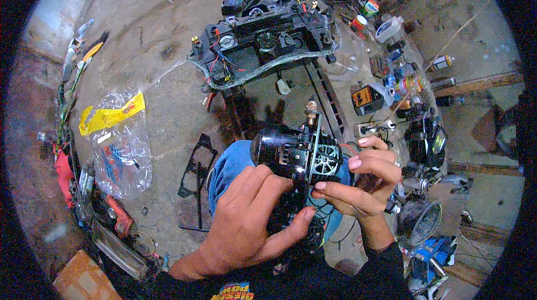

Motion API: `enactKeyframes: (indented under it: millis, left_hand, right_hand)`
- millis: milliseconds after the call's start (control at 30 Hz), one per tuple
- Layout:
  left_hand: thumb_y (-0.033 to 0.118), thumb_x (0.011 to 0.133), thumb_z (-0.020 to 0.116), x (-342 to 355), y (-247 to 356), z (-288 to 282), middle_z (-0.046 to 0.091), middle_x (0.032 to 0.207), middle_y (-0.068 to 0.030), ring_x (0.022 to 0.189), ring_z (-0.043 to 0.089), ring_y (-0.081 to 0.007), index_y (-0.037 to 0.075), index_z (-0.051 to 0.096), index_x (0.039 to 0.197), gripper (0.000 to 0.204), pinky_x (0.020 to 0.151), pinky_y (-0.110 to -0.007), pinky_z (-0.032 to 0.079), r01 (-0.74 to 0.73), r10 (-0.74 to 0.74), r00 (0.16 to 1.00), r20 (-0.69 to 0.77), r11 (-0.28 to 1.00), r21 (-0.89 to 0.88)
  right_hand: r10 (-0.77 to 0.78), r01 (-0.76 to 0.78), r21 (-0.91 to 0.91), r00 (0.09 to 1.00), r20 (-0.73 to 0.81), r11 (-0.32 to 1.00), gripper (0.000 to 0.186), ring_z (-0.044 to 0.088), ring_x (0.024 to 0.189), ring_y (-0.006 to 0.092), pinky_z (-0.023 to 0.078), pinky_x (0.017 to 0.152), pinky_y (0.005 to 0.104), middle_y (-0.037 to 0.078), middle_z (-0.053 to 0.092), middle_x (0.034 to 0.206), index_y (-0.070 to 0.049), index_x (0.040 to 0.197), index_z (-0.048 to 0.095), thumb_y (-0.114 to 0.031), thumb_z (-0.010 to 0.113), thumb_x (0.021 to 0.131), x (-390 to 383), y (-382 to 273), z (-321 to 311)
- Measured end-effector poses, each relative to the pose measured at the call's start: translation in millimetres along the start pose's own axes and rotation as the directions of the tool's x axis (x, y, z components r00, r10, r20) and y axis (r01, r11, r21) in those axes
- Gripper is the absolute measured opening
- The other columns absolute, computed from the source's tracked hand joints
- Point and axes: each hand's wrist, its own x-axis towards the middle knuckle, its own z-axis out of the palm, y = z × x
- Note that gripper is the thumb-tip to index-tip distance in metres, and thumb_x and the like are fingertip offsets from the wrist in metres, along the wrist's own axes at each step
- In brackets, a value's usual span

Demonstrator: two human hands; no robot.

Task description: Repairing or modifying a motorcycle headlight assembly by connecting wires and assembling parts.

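Black rounded unit (pixel 274 146) was gripped in left hand (pixel 246 208); right hand (pixel 363 180) was held half-curled beside fan (pixel 327 160), grip unclear.

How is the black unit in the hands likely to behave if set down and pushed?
The black unit looks stiff, its housing crisply shaped. Its rounded, glossy end could make it roll or slip. The spoked, fan-like part might be fragile, given its thin open ribs.

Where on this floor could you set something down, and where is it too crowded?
Bare floor lies left of the black housing, above the clear bag; a narrower strip separates that bag from the black frame. Crowded: the right side, around the black box and clear jug.
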Motion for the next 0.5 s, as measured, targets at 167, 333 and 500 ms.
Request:
enactKeyframes:
  millis: [167,333,500]
  left_hand:
    - [0.023,0.084,0.082,-1.4,3.1,-3.1,0.058,0.094,-0.0153,0.083,0.059,-0.034,0.0,0.062,0.105,0.038,0.072,-0.043,0.049,0.029,-0.029,0.999,0.044,1.0,0.003]
    - [0.023,0.084,0.082,-0.8,4.0,-3.2,0.057,0.094,-0.0154,0.083,0.058,-0.0343,0.0,0.062,0.105,0.037,0.073,-0.043,0.049,0.03,-0.03,0.999,0.041,0.999,0.013]
    - [0.023,0.084,0.082,-1.7,4.4,-3.2,0.057,0.094,-0.0154,0.083,0.058,-0.0342,0.0,0.062,0.105,0.037,0.073,-0.043,0.048,0.038,-0.038,0.998,0.047,0.999,0.012]
  right_hand:
    - [0.004,-0.004,0.013,1.0,-0.004,1.0,0.037,0.058,0.097,0.0214,0.055,0.089,0.0435,0.0,0.053,0.104,-0.034,0.091,0.081,-0.029,0.098,0.059,-1.3,-0.2,1.6]
    - [-0.012,0.012,0.007,1.0,-0.023,1.0,0.037,0.057,0.098,0.0212,0.055,0.09,0.0435,0.0,0.052,0.104,-0.035,0.092,0.081,-0.028,0.098,0.06,-1.5,0.5,2.3]
    - [-0.033,0.033,-0.025,0.999,0.014,0.999,0.034,0.055,0.099,0.0209,0.054,0.091,0.0436,-0.001,0.051,0.105,-0.036,0.092,0.081,-0.028,0.096,0.063,0.0,-1.5,-2.1]
